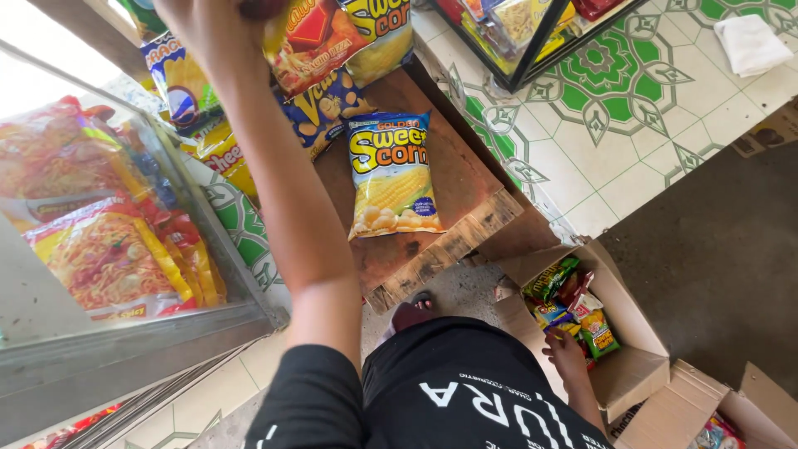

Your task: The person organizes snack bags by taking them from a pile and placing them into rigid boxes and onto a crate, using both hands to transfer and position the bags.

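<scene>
My left hand [212, 33] is raised to the top edge of the view, against the upper corner of an orange snack bag [309, 41] that hangs among other bags. Its fingers are cut off by the frame. A yellow corn snack bag [391, 175] lies flat on a brown wooden board [453, 187] below. My right hand [567, 353] is down inside an open cardboard box [636, 333], fingers curled onto the small snack packets [573, 308] in it.
A glass display case [125, 333] full of noodle packs [104, 258] stands at the left. A black-framed glass case [532, 41] sits at the top right on a green-patterned tile floor [615, 108]. A second open box [731, 411] lies at the bottom right. A white cloth [752, 41] lies far right.
</scene>
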